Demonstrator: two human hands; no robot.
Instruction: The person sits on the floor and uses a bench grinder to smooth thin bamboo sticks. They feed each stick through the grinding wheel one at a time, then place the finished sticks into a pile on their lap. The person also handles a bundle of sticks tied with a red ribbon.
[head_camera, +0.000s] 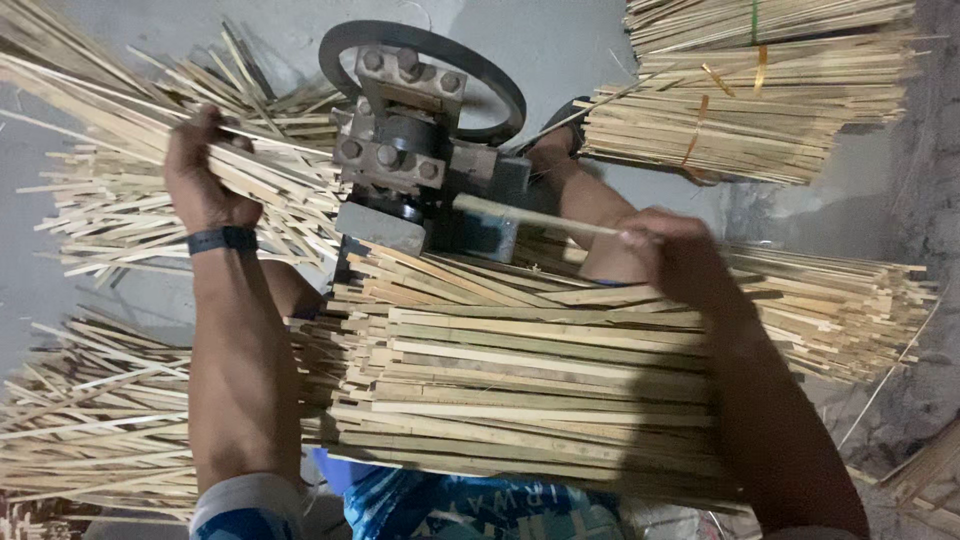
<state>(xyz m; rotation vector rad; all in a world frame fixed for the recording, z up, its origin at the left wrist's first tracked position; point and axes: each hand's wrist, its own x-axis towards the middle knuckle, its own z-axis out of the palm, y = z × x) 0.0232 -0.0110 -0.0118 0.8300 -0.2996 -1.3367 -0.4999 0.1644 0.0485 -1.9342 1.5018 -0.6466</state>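
Presently, the left hand (200, 180) is seen closed around a bunch of thin bamboo slivers (270, 165) at the left side of the iron splitting machine (410, 150); a dark wristband (222, 240) is worn on that wrist. A single bamboo strip (530, 217) is pinched in the fingers of the right hand (675, 260), its far end lying against the machine's block. Directly under both forearms a thick stack of strips (520, 390) is laid across the lap. Tied bundles (760, 100) are noted upper right, well apart from the right hand; loose slivers (90, 420) are spread on the floor (560, 40) at left.
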